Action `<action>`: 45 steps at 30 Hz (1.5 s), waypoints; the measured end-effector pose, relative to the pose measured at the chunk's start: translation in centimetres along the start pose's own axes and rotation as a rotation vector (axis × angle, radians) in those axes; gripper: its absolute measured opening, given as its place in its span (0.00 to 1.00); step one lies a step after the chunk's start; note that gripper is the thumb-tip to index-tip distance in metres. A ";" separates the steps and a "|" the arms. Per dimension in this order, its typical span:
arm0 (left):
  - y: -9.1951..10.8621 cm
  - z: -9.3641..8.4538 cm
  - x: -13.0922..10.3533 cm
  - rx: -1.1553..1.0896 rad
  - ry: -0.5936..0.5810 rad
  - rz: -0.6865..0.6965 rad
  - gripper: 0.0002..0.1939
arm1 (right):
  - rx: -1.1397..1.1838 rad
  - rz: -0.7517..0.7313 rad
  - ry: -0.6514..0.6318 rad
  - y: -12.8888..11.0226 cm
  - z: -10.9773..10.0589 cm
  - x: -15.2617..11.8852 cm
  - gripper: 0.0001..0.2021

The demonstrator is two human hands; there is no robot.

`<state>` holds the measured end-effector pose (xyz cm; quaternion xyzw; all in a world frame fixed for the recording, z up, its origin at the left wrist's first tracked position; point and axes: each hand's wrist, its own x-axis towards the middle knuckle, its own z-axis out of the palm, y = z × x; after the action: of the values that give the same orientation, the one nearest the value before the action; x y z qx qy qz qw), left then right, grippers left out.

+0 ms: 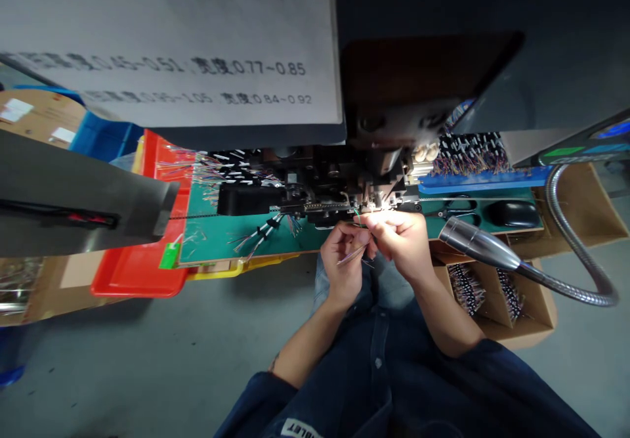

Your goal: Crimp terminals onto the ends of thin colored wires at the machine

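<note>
My left hand [344, 261] is closed around a small bunch of thin wires [352, 255], just in front of the machine's lit work point. Beside it, my right hand [403, 238] pinches a thin green wire [357, 216] at the machine head [378, 192]. The fingertips of both hands nearly meet. The wire's far end is hidden among the machine parts. Black-sleeved wire bundles [266, 231] lie on the green mat [211, 238] to the left of my hands.
A red tray [142, 270] stands at the left, by more wire bundles. To the right are scissors [455, 213], a black mouse-shaped object [513, 213] and a flexible lamp [477, 241]. A divided cardboard box [536, 323] with wire bundles sits below.
</note>
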<state>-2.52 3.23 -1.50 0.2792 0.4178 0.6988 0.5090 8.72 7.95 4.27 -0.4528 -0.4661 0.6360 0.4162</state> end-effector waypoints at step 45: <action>1.5 2.2 -2.3 0.041 -0.027 0.066 0.19 | -0.330 -0.349 -0.039 6.4 -3.4 -6.7 0.11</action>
<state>-0.65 1.55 0.95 0.3127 0.4158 0.7027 0.4853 12.96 0.96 -1.22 -0.4147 -0.6431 0.4783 0.4310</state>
